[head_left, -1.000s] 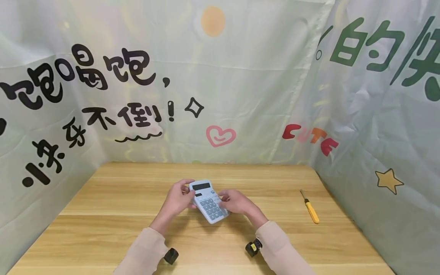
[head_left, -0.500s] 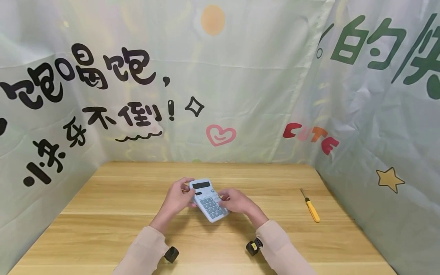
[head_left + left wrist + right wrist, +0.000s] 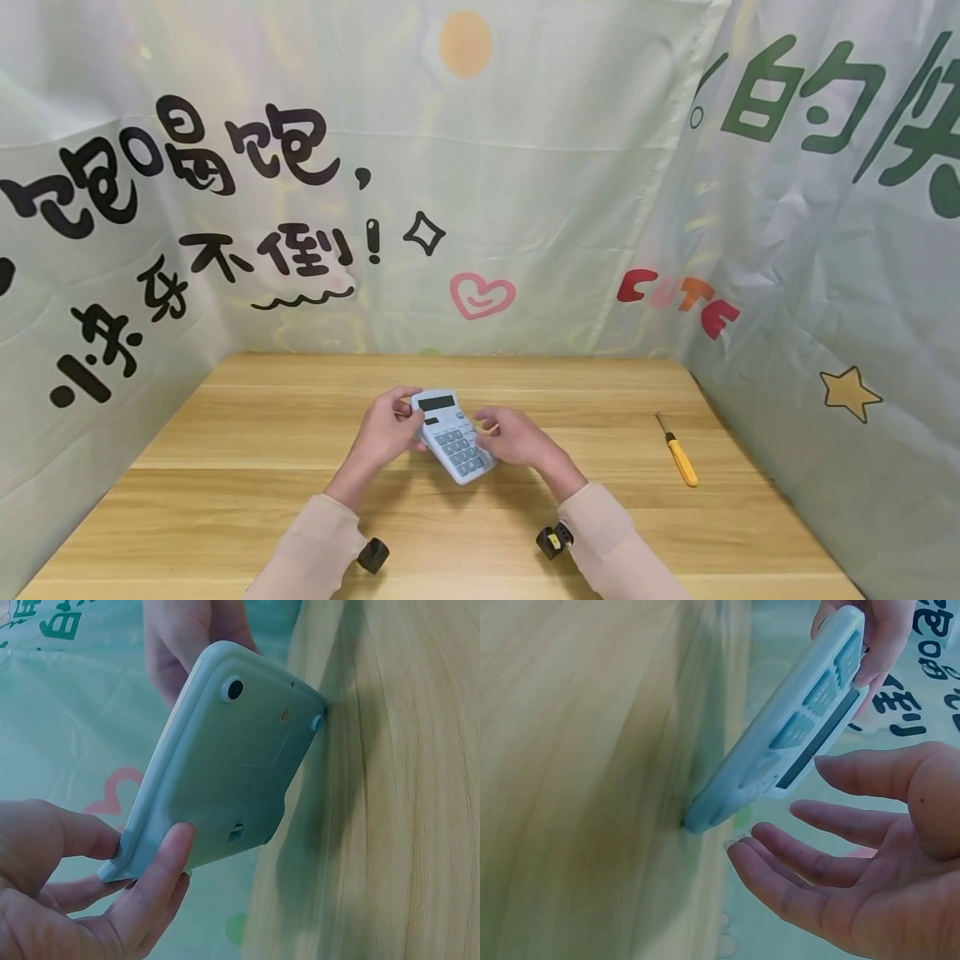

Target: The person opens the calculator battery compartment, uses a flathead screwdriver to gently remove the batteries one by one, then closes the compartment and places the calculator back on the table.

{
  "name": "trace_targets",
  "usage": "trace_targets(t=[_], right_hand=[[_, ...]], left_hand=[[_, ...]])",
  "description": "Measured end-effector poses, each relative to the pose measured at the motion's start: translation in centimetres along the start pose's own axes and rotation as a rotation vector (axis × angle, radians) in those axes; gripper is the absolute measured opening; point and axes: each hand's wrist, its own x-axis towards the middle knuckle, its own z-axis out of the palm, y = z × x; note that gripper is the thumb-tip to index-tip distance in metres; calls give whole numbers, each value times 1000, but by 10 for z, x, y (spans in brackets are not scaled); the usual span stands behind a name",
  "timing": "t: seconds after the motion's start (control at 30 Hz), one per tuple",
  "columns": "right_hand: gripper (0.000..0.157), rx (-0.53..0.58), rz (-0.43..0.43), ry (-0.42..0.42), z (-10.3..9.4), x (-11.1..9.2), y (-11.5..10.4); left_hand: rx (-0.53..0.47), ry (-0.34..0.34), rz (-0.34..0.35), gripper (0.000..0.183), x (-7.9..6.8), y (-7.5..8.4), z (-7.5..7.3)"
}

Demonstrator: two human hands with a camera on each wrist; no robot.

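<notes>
My left hand (image 3: 387, 429) grips a light blue calculator (image 3: 453, 442) by its upper left edge, thumb on the front and fingers behind. The keys and dark display face up toward me, and the body is tilted with its lower end near the tabletop. In the left wrist view the calculator's back (image 3: 225, 750) shows round feet and a small slot. Beside its right edge is my right hand (image 3: 513, 437). The right wrist view shows this hand's fingers (image 3: 817, 866) loosely bent and apart from the calculator, with nothing between them.
A screwdriver (image 3: 680, 458) with a yellow handle lies on the right side of the wooden table (image 3: 262, 433). Printed cloth (image 3: 555, 208) hangs behind the table and along its sides. Black wrist cameras (image 3: 372, 556) sit at both cuffs.
My right hand has let go of the calculator's right edge, its fingers lifting slightly away. The calculator, in my left hand, has shifted very slightly left.
</notes>
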Motion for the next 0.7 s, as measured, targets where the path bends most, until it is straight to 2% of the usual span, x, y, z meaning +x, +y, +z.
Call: trace_targets(t=[0.27, 0.5, 0.7], right_hand=[[38, -18, -114, 28, 0, -9, -18], [41, -83, -208, -1, 3, -17, -34], [51, -154, -218, 6, 9, -20, -40]], left_hand=[[-59, 15, 23, 45, -3, 5, 0], [-73, 14, 28, 44, -6, 10, -3], [-56, 19, 23, 43, -6, 12, -2]])
